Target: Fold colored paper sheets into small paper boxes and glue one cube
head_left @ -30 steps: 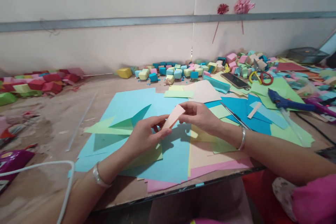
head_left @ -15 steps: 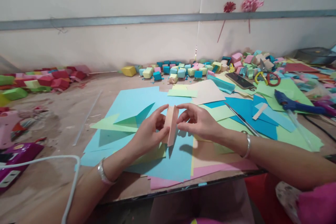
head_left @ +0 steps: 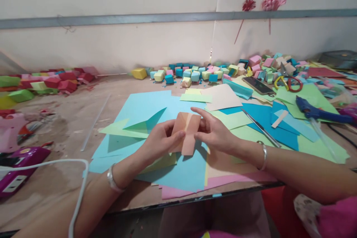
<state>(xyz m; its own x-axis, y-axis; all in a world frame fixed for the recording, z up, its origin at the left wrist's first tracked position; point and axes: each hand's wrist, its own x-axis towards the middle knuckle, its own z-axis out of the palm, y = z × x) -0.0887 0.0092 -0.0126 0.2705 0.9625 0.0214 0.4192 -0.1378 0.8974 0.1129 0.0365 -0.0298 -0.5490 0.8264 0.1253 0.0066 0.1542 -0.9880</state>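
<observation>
Pinching the creased peach paper (head_left: 189,145) in our left hand (head_left: 160,139), we have it above the light-blue sheet (head_left: 191,176), crease running away from us, our loosely curled right hand (head_left: 217,132) at its right edge, grip unclear.

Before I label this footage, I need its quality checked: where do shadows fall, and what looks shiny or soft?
Head view, shadows: one below the right hand, one below the green folded sheet, both reaching light blue paper; head view, shine: pale highlights on the left bracelet and right bracelet; head view, sharpness: dark container at far right looks soft, peach paper creases readable.
</observation>
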